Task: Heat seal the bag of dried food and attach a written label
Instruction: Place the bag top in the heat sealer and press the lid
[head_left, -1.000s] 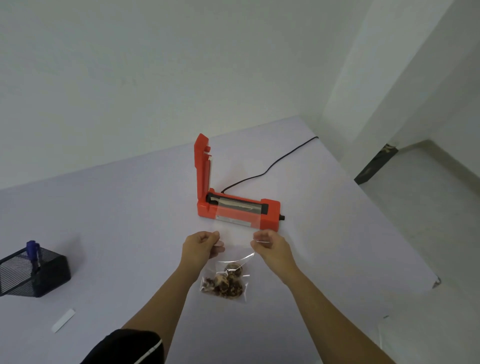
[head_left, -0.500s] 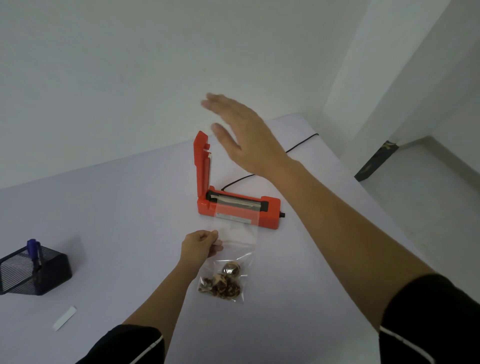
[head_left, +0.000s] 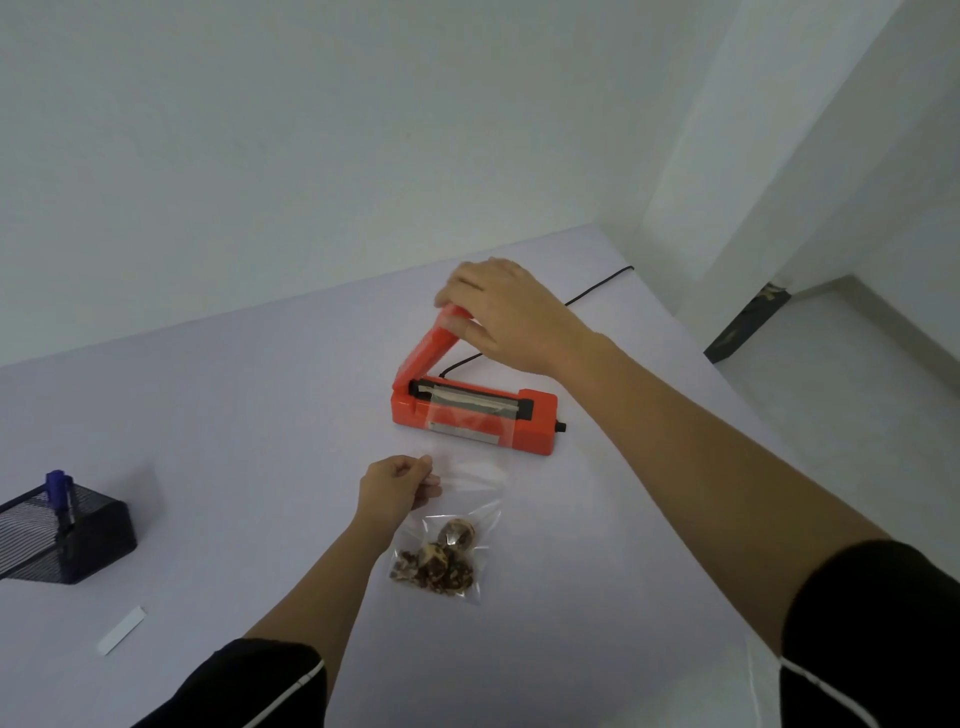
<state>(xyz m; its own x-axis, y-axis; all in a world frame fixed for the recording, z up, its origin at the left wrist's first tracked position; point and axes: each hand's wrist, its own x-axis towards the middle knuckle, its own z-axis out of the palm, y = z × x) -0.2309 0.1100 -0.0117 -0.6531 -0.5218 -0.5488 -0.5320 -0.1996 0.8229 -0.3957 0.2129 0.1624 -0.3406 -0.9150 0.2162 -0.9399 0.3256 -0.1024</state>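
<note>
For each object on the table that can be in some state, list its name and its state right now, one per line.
Sealer arm: half lowered, not yet shut.
Bag: unsealed, open end laid across the sealing strip.
Dried food: inside the bag's near end.
Right hand: gripping the arm's tip.
Left hand: pinching the bag's edge.
Marker: capped, upright in the mesh holder.
Label strip: flat, unattached.

At about eight o'clock from me a black mesh pen holder (head_left: 78, 540) lies tipped on my pale table (head_left: 234, 415), a blue marker (head_left: 58, 486) poking from it; a dark object (head_left: 748, 325) leans on the floor at two o'clock
</note>
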